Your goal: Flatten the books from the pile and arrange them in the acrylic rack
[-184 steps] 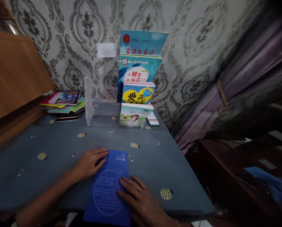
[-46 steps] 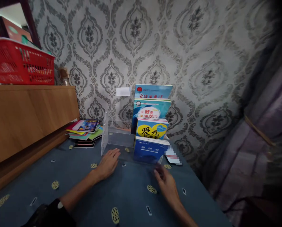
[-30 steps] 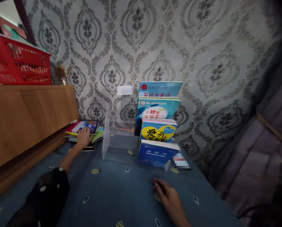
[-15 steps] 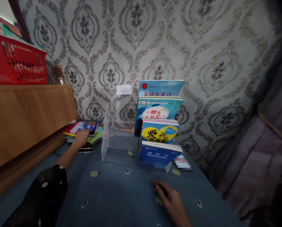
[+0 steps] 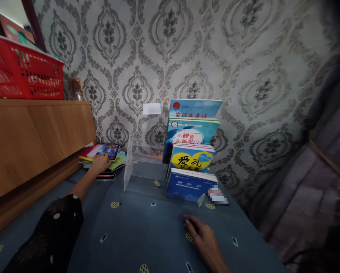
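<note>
My left hand (image 5: pixel 100 163) reaches to the far left, its fingers closed over the lower edge of a dark blue book (image 5: pixel 112 150) on top of a pile. Its thumb side is partly hidden. Under that book lie a pink-red book (image 5: pixel 86 152) and green ones (image 5: pixel 119 162). My right hand (image 5: pixel 201 232) rests on the tablecloth at front right, fingers loosely bent, thumb a little apart, holding nothing. Beyond it stands a clear stepped acrylic rack (image 5: pixel 128 170). Its right side holds blue notice booklets (image 5: pixel 187 186), yellow-and-blue books (image 5: pixel 191 157), teal books (image 5: pixel 197 127) and a light blue book (image 5: pixel 197 108).
A wooden cabinet (image 5: pixel 36 140) borders the left side, with a red basket (image 5: pixel 41 77) on it. A patterned wall (image 5: pixel 244 94) stands behind the rack. Grey curtains (image 5: pixel 295 212) hang at the right. Blue patterned cloth (image 5: pixel 136 239) covers the table.
The view has shifted slightly. My left hand stays at the dark blue book, its fingers a little further over the lower edge. My right hand has hardly moved.
</note>
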A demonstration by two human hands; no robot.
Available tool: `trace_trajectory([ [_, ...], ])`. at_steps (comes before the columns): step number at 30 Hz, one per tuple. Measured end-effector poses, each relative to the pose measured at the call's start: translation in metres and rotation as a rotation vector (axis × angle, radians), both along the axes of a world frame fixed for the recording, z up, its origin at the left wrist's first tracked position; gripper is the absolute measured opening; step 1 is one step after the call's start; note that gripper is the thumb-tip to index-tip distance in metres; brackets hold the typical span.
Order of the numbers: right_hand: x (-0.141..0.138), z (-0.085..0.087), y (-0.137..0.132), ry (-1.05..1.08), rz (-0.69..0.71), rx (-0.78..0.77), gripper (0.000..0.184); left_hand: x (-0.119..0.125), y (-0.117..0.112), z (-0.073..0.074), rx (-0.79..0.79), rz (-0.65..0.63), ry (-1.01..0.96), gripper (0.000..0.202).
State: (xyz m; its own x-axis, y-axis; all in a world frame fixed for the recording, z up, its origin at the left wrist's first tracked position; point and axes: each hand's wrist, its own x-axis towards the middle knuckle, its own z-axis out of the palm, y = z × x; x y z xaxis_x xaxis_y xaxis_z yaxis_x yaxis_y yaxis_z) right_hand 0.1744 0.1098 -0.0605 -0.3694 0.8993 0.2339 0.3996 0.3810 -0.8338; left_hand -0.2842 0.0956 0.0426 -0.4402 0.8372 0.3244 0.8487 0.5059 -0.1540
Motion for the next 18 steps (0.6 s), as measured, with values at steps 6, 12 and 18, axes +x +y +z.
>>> trace_trajectory([
  [6,0.001,-0.004,0.004,-0.019,0.023,0.028,0.038,-0.004,0.009,0.003,-0.005,0.027,-0.028,0.036],
  [12,0.001,-0.008,0.006,-0.013,0.020,0.058,0.037,-0.011,0.006,0.013,-0.054,0.017,-0.015,0.035],
  [18,0.001,-0.006,0.005,-0.044,0.038,0.050,0.039,-0.006,-0.009,0.012,-0.080,-0.041,0.022,0.034],
])
